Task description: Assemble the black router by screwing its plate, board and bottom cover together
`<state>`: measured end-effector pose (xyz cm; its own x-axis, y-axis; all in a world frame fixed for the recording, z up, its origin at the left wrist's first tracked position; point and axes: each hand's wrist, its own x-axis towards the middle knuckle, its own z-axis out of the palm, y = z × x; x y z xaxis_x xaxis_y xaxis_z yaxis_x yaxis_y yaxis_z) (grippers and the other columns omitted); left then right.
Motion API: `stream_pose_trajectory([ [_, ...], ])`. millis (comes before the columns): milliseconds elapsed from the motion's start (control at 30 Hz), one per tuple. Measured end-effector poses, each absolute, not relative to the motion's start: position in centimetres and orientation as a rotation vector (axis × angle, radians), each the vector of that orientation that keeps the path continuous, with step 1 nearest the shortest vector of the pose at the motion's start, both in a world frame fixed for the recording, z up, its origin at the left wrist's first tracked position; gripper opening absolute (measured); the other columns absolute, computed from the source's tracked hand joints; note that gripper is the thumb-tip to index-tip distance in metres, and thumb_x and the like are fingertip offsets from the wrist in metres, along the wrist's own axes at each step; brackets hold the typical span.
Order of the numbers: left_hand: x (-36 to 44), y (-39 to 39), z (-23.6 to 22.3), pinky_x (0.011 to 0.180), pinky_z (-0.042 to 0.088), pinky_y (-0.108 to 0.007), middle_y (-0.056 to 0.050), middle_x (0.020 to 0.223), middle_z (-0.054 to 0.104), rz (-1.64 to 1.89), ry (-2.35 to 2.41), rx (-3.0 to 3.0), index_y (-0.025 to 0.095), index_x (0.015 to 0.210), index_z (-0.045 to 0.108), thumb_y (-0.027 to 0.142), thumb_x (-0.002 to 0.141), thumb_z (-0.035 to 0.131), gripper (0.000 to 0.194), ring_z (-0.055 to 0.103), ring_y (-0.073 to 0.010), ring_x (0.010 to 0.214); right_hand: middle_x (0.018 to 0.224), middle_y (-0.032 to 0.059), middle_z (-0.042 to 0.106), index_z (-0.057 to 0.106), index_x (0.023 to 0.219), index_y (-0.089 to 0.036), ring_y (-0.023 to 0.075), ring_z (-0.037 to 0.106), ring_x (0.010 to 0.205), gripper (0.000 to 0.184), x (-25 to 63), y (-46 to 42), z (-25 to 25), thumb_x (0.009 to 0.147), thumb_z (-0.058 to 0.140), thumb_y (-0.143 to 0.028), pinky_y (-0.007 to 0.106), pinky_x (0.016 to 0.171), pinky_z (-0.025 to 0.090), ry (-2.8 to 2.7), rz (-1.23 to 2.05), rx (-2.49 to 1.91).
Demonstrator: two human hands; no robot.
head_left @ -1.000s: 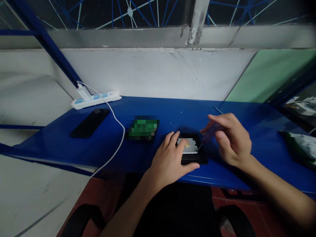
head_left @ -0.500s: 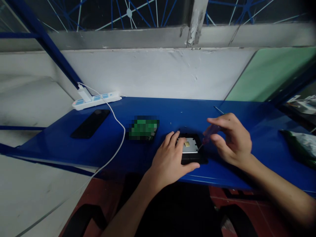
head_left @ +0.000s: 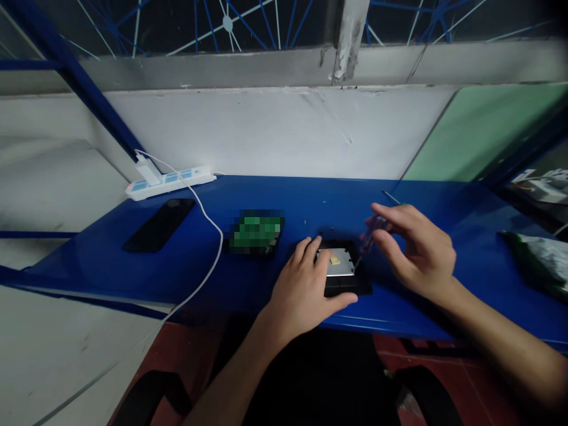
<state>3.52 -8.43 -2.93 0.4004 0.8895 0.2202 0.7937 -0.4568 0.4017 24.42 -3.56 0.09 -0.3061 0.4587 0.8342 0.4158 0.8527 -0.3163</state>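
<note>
A black, flat-framed device [head_left: 344, 286] with a silver metal plate [head_left: 341, 269] lies on the blue table. Across its left side rests my left hand [head_left: 304, 287], fingers stretched out and thumb along the near edge. My right hand [head_left: 415, 248] pinches a screwdriver [head_left: 373, 232] with a translucent purple handle between thumb and fingers. The screwdriver leans, its tip at the right edge of the silver plate. Whether a screw sits under the tip is too small to tell. A small yellowish patch [head_left: 335, 260] shows on the plate beside my left fingers.
Left of the device lies a pixelated green board [head_left: 256, 232]. Farther left are a black phone [head_left: 160, 225], a white cable [head_left: 215, 260] and a power strip [head_left: 171, 182]. A thin metal rod [head_left: 390, 197] lies behind my right hand. A silver-green bag [head_left: 539, 260] is at right.
The view has shifted slightly. My right fingers and the screwdriver handle have turned a little, with the tip still at the plate's right edge. My left hand stays on the device.
</note>
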Motion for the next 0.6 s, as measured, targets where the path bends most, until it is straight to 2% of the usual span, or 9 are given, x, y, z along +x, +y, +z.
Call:
stream_pose_trajectory([
  [167, 3.53, -8.45, -2.83, 0.115, 0.039, -0.052, -0.018, 0.153, 0.043, 0.604, 1.486, 2.416, 0.018, 0.126, 0.054, 0.06, 0.08, 0.074, 0.065, 0.033, -0.0356, 0.146, 0.086, 0.0026, 0.065, 0.062, 0.132, -0.031, 0.0186, 0.063, 0.074, 0.058, 24.57, -3.11, -0.04, 0.08, 0.074, -0.007, 0.037, 0.064, 0.053, -1.919, 0.03, -0.558],
  [367, 3.51, -8.51, -2.89, 0.115, 0.038, -0.052, -0.018, 0.154, 0.042, 0.598, 1.496, 2.41, 0.017, 0.126, 0.054, 0.059, 0.079, 0.074, 0.066, 0.033, -0.0359, 0.146, 0.107, 0.0065, 0.07, 0.059, 0.135, -0.029, 0.0195, 0.07, 0.083, 0.052, 24.48, -3.64, -0.07, 0.088, 0.063, -0.008, 0.039, 0.072, 0.059, -1.92, 0.145, -0.624],
  [600, 3.55, -8.43, -2.92, 0.116, 0.037, -0.051, -0.018, 0.153, 0.043, 0.609, 1.492, 2.417, 0.016, 0.124, 0.054, 0.059, 0.078, 0.075, 0.066, 0.033, -0.0357, 0.146, 0.092, 0.0025, 0.067, 0.063, 0.131, -0.031, 0.0164, 0.069, 0.074, 0.055, 24.54, -3.95, -0.32, 0.083, 0.07, -0.005, 0.034, 0.063, 0.058, -1.853, 0.147, -0.709],
])
